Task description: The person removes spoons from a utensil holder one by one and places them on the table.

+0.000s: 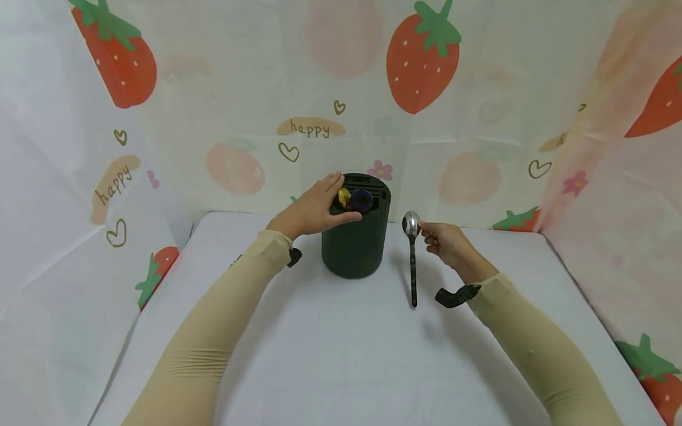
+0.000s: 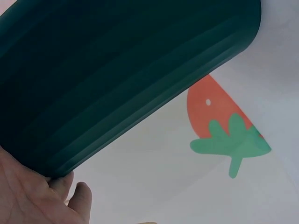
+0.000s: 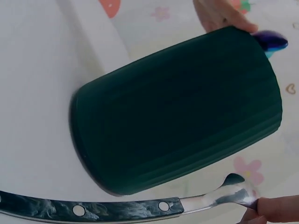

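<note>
A dark green, ribbed utensil holder (image 1: 353, 245) stands upright on the white-covered table, with slots in its top. My left hand (image 1: 314, 207) holds its upper left rim, thumb across the front and fingers toward the back. A rounded gold end (image 1: 344, 196) and a dark purple-blue one (image 1: 361, 200) poke out of the top beside that thumb. To the right of the holder, my right hand (image 1: 450, 245) pinches a spoon (image 1: 412, 260) by its silver bowl. Its dark marbled handle (image 3: 112, 210) with metal rivets hangs downward.
White cloth covers the table (image 1: 341, 355). Behind it hangs a curtain (image 1: 240, 89) printed with strawberries, hearts and words, which continues along both sides. Dark bands (image 1: 457, 296) sit at the sleeve cuffs.
</note>
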